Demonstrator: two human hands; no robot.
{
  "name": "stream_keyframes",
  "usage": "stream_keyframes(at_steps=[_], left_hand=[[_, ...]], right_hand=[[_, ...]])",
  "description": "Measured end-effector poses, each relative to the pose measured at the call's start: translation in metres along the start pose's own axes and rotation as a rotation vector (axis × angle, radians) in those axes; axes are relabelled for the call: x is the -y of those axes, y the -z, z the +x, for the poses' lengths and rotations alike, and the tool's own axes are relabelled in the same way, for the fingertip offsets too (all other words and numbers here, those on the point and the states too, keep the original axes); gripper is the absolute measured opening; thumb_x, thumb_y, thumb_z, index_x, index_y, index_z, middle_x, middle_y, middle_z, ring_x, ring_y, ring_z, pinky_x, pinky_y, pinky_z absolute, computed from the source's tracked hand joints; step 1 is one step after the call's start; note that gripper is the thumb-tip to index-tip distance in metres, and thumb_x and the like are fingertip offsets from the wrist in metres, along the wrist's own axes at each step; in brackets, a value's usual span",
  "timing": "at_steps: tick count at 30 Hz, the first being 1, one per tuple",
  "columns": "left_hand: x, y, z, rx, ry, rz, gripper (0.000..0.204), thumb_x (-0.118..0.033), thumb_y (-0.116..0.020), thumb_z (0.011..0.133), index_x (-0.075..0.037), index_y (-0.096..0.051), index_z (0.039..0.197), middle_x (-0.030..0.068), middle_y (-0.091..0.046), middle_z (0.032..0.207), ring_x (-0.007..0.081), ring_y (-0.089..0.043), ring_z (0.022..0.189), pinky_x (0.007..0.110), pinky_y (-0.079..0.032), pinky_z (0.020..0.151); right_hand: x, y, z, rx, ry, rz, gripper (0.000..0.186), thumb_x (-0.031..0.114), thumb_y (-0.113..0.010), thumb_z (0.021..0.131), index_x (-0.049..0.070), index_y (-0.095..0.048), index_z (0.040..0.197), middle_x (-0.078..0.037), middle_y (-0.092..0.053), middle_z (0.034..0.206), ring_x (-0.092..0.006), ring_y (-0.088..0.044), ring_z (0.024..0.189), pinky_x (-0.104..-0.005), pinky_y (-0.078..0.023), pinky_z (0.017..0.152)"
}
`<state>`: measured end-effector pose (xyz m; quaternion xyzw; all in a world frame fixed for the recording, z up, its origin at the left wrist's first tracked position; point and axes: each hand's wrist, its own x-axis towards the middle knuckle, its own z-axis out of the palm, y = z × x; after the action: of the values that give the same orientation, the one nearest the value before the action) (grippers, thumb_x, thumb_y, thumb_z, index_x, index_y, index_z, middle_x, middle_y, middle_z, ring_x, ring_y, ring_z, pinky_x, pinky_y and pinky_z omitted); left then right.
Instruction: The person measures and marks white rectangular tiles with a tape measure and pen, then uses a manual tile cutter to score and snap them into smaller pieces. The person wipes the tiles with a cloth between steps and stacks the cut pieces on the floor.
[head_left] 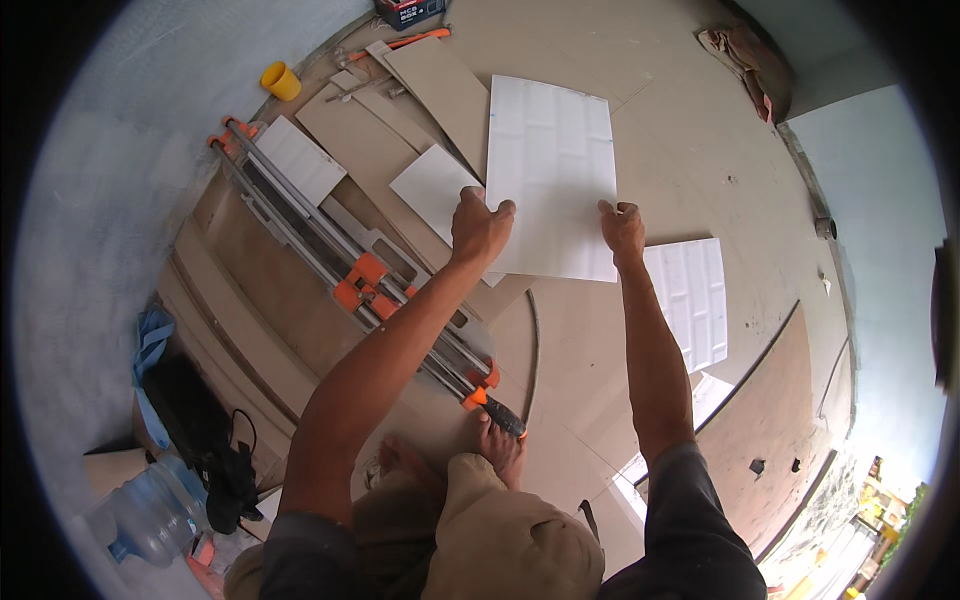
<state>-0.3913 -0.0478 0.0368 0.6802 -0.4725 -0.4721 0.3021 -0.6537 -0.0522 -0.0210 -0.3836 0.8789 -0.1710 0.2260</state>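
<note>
A large white tile (552, 170) with a faint embossed brick pattern is held up in front of me by both hands. My left hand (482, 226) grips its left edge, thumb on the face. On its right edge, my right hand (624, 230) is closed with the thumb showing. Behind my left hand, a smaller white tile piece (432, 187) lies on the floor. To the left sits a manual tile cutter (365, 285) with metal rails, orange parts and a black handle; a cut white piece (300, 160) rests at its far end. Another patterned white tile (688, 300) lies beside my right forearm.
Beige tile strips (440, 95) lie at the far left with an orange-handled tool (405, 40). A yellow cup (281, 81) stands by the wall. Near left are a black bag (195, 420) and a clear water jug (150, 505). A brown board (765, 420) lies right.
</note>
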Motion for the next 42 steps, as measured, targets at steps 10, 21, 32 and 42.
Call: stream_keyframes(at_steps=[10,21,32,42], left_hand=[[-0.009,-0.005,0.008,0.018,0.154,-0.068,0.068,-0.032,-0.072,0.091,0.011,-0.051,0.14,0.03,-0.064,0.133,0.0396,-0.066,0.123,0.046,-0.054,0.105],[-0.028,0.037,-0.004,-0.048,0.097,0.094,0.079,-0.058,-0.061,0.099,0.015,-0.055,0.129,0.034,-0.064,0.128,0.0416,-0.066,0.121,0.048,-0.055,0.101],[-0.084,0.229,-0.089,0.083,0.047,-0.109,0.098,-0.082,-0.029,0.102,0.004,-0.058,0.139,0.0196,-0.068,0.126,0.032,-0.064,0.124,0.047,-0.047,0.11],[-0.051,0.414,-0.231,-0.785,0.068,-0.271,0.083,-0.067,-0.038,0.109,0.003,-0.044,0.155,0.0194,-0.057,0.147,0.0303,-0.062,0.127,0.042,-0.051,0.109]], right_hand=[[-0.036,-0.009,0.057,0.055,-0.091,0.293,0.061,0.055,-0.061,0.1,-0.003,-0.072,0.09,-0.014,-0.068,0.084,-0.0263,-0.063,0.078,-0.0438,-0.05,0.072],[-0.031,0.034,0.008,0.157,0.245,0.822,0.05,0.047,-0.053,0.108,0.007,-0.056,0.078,0.002,-0.047,0.07,-0.0103,-0.042,0.066,-0.0334,-0.037,0.059],[0.149,0.086,-0.186,0.228,0.186,1.176,0.048,0.048,-0.053,0.111,0.003,-0.067,0.1,0.0,-0.06,0.085,-0.0112,-0.052,0.076,-0.0288,-0.045,0.07],[0.254,0.002,-0.275,1.154,0.359,1.16,0.054,0.052,-0.05,0.11,0.002,-0.069,0.115,-0.007,-0.072,0.103,-0.0163,-0.066,0.092,-0.0332,-0.052,0.081]])
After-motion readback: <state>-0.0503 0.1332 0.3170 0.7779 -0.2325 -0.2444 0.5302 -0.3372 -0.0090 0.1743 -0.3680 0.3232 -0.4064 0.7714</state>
